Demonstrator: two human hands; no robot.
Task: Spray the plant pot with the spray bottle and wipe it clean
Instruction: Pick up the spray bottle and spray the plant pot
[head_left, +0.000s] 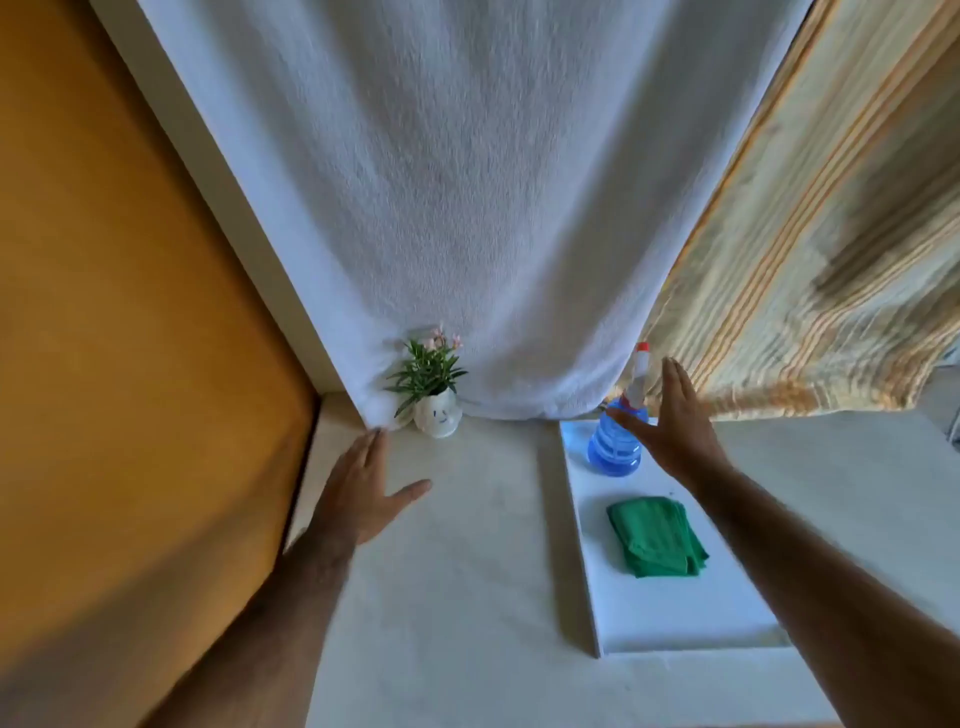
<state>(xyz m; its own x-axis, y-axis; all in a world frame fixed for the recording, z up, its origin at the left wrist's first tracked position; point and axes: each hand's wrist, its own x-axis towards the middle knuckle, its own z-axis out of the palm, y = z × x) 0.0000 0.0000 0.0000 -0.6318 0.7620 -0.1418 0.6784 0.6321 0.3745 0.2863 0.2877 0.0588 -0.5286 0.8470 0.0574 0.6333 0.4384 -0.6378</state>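
Note:
A small white plant pot (439, 417) with a drawn smile stands at the back of the table, holding green leaves and pink flowers. A blue spray bottle (613, 447) with a white and red nozzle stands upright at the far end of a white tray (675, 618). A folded green cloth (655, 535) lies in the tray's middle. My right hand (667, 421) is open, fingers spread, just right of the bottle and partly in front of it, not gripping it. My left hand (363, 491) hovers open and flat, below and left of the pot.
A white towel (467, 208) hangs behind the pot and bottle. A striped curtain (810, 260) hangs at the right. An orange wall (130, 312) borders the table's left edge. The table (467, 597) is covered in pale cloth.

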